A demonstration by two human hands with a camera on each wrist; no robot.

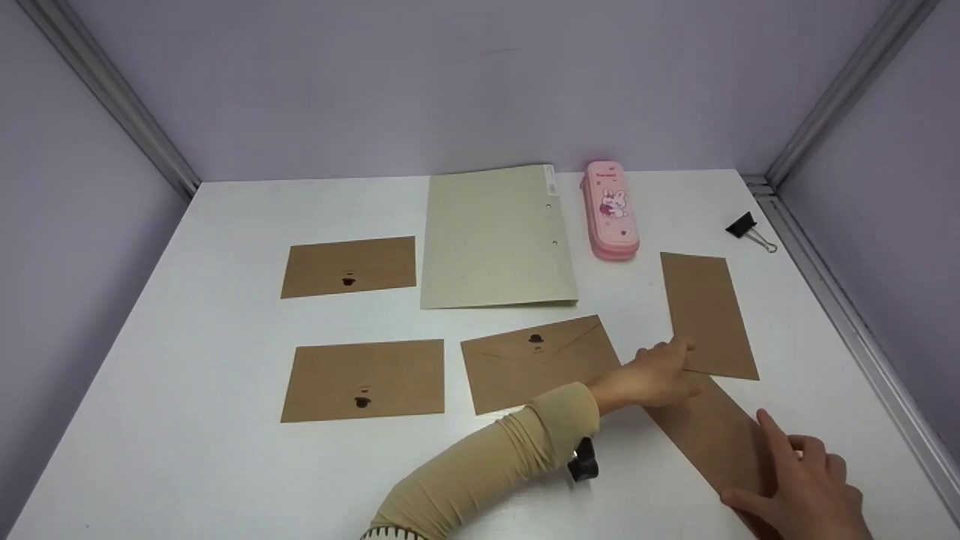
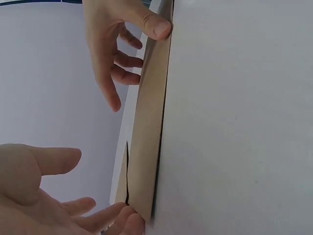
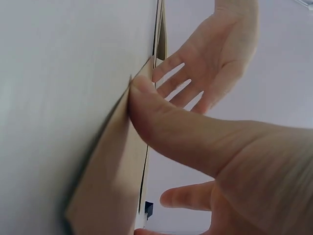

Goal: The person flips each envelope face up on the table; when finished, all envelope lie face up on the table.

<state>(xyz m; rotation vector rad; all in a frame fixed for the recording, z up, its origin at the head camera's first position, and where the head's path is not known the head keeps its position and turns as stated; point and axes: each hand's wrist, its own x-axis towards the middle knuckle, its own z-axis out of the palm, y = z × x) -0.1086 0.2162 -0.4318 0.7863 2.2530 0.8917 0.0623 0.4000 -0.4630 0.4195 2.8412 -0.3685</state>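
A brown paper envelope lies slanting at the front right of the table, between both hands. My left hand touches its far end with fingers stretched out. Across the near part, my right hand grips the envelope by its long edges, thumb on the left edge and fingers at the right. In the right wrist view, the right thumb presses on the envelope's edge, which stands a little off the table. Another brown envelope lies just beyond the left fingertips. A third envelope lies beside the left wrist, its flap side up.
Two more brown envelopes lie at the left. A pale grey-green folder and a pink pencil case lie at the back. One black binder clip lies at the far right; another black clip-like object shows beside the left sleeve.
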